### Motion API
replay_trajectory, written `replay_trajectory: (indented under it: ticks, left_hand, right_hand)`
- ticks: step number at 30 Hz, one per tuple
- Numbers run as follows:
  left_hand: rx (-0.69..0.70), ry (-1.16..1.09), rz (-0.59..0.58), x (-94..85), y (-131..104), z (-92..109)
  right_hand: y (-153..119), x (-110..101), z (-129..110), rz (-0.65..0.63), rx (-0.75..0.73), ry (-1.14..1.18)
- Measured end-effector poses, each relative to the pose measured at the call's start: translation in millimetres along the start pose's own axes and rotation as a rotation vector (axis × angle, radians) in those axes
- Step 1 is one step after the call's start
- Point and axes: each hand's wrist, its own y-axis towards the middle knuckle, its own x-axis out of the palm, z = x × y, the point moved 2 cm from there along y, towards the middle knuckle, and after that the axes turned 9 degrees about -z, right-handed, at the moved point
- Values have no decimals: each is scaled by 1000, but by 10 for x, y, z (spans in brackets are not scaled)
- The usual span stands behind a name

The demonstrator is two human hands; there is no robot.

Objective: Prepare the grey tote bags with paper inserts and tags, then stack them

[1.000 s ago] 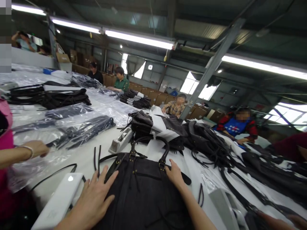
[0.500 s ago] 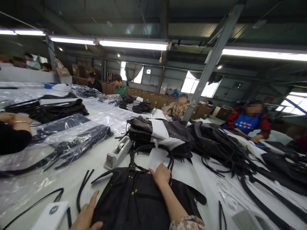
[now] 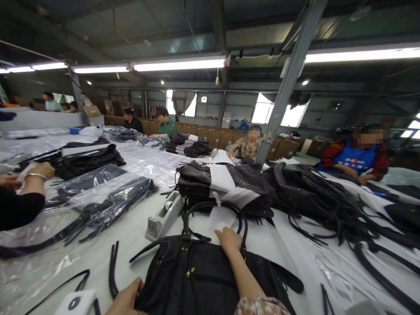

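A black handbag (image 3: pixel 197 280) lies flat on the white table (image 3: pixel 131 236) right in front of me, its looped handle (image 3: pixel 213 206) pointing away. My right hand (image 3: pixel 229 239) rests on the bag's top edge inside the handle loop, fingers curled over the rim towards a white paper sheet (image 3: pixel 218 218). My left hand (image 3: pixel 126 302) touches the bag's near left corner and is mostly cut off by the frame's bottom edge.
A grey tape dispenser (image 3: pixel 162 216) sits left of the handle. A stack of dark bags with paper (image 3: pixel 226 183) and a loose pile (image 3: pixel 315 197) lie beyond. Bagged straps (image 3: pixel 108 201), a loose strap (image 3: pixel 113 271) and a white device (image 3: pixel 75 302) lie left. A co-worker's hand (image 3: pixel 36 171) works at far left.
My right hand slid from the bag's upper right to its top rim inside the handle. My left hand drew back from the bag's face to its near left corner. The view tilted upward.
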Motion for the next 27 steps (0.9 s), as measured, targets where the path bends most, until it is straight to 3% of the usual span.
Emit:
replay_trajectory:
  ticks: [6, 12, 15, 20, 23, 27]
  left_hand:
    - [8, -75, -9, 86, 208, 220]
    - [76, -53, -1, 81, 527, 424]
    - [100, -72, -9, 71, 545, 365]
    - [177, -175, -38, 38, 340, 198]
    - [149, -149, 1, -4, 248, 225]
    - [115, 47, 39, -97, 231, 351]
  right_hand:
    - [-169, 38, 144, 265, -51, -11]
    - [-4, 24, 421, 329, 22, -19]
    - [93, 41, 454, 320, 36, -34]
    - [188, 48, 396, 245, 30, -37]
    - [222, 20, 364, 139, -2, -36]
    - [137, -111, 299, -13, -49, -52]
